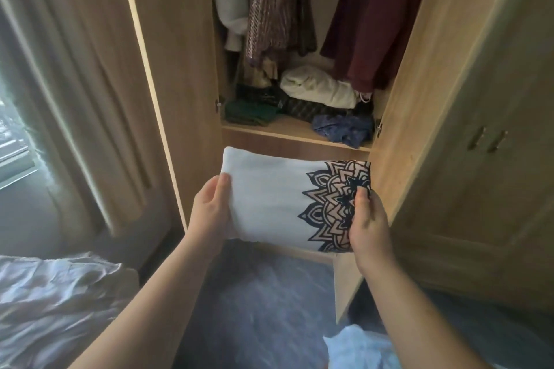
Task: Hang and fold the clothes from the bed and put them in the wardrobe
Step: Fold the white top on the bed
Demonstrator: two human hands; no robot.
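Holding a folded pale garment [275, 201] flat in both hands, the person stood facing the open wardrobe [177, 75]. The garment sat just short of the shelf [287, 130], below its front edge and not yet on it.

- **Left hand** [209, 207]: gripped the plain end, thumb on top, fingers hidden underneath.
- **Right hand** [368, 222]: gripped the printed end the same way, thumb on the dark mandala print.
- **Why both ends:** my read is it kept the fold from sagging or opening while carried.
- **Shelf:** it was crowded.
  - A cream bundle [320, 87] lay toward the back.
  - Dark green cloth [248, 112] lay at the left side.
  - A crumpled blue piece [341, 130] lay at the front-right corner.
- **Landing spot:** a bare strip ran along the front edge, left of centre, so probably there.
- **Clearance:** a maroon garment [368, 24] hung low over the right side and could brush the load going in.
- **Bed** [54, 302]: it was at lower left, well apart from the garment.
- **Risk:** the fold could slip once one hand releases.
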